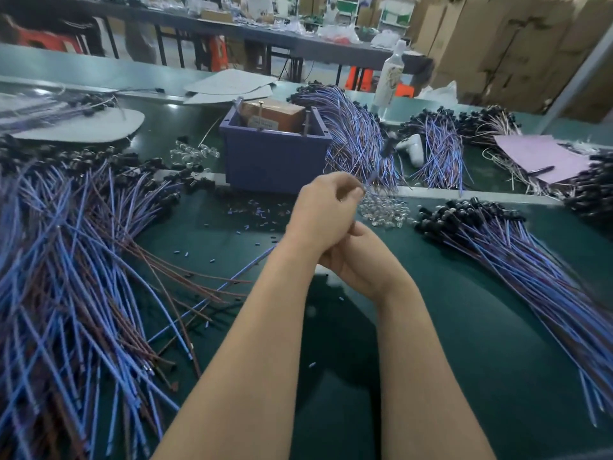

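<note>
As both bare forearms rise from the lower edge of the frame and meet over a dark green work surface (481,343), the left hand (323,210) sits higher and farther forward, its wrist bent and its fingers curled, thumb and forefinger pinching the lower end of a thin blue wire (387,148). That wire slants up and to the right from the fingertips, blurred, with a dark piece at its upper end, in front of the right corner of a blue plastic bin (275,161). The right hand (360,260) lies just beneath and nearer the body, tucked against the heel of the left hand and touching it; its fingers are folded out of sight under the left palm, so whether they grip anything cannot be told. A broad heap of blue and brown wires (66,260) spreads across the left of the surface, and a tidier bundle with black caps (530,260) fans down the right. Clear glass-like beads (381,212) lie just beyond the left hand's fingers, and small cut bits of sleeve (258,214) are scattered near the bin's foot. A brown box (275,114) stands inside the bin, with a further sheaf of wires (358,134) beside it and a pale bottle (391,74) behind.
</note>
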{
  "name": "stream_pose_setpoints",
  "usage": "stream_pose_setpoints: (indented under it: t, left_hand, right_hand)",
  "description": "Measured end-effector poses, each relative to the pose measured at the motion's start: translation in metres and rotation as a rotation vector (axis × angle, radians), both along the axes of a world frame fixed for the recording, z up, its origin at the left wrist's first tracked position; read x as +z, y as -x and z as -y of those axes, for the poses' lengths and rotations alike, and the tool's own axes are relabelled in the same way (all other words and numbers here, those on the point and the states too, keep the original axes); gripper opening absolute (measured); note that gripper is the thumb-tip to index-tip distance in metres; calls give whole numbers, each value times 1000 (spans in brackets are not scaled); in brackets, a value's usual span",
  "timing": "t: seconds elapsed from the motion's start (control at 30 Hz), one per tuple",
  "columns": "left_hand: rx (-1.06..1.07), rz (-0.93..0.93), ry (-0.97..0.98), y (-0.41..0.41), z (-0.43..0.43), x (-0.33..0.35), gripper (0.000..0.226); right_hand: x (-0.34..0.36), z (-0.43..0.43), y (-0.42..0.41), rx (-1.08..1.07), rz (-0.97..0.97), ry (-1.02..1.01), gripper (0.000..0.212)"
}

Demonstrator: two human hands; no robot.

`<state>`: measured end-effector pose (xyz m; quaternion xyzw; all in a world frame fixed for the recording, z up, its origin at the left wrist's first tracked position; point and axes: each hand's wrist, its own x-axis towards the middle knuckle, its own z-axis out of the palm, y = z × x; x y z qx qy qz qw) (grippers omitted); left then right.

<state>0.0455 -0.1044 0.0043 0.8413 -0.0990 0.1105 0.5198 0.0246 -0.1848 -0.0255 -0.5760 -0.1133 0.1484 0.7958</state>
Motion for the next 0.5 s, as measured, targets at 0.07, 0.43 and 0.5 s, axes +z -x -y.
stream_pose_setpoints:
  t: [0.07,0.43,0.5]
  left_hand:
    - [3,54,-195,3,6,0,18]
    - [33,-79,-102,6,-25,-31,19]
    - [46,-31,-70,6,-23,-32,19]
  right_hand:
    - [-1,2,-1,-74,19,-57,24]
    - [1,25,-23,-810,-97,-508,16]
    - [-5,12,-23,-628,-30,-227,16]
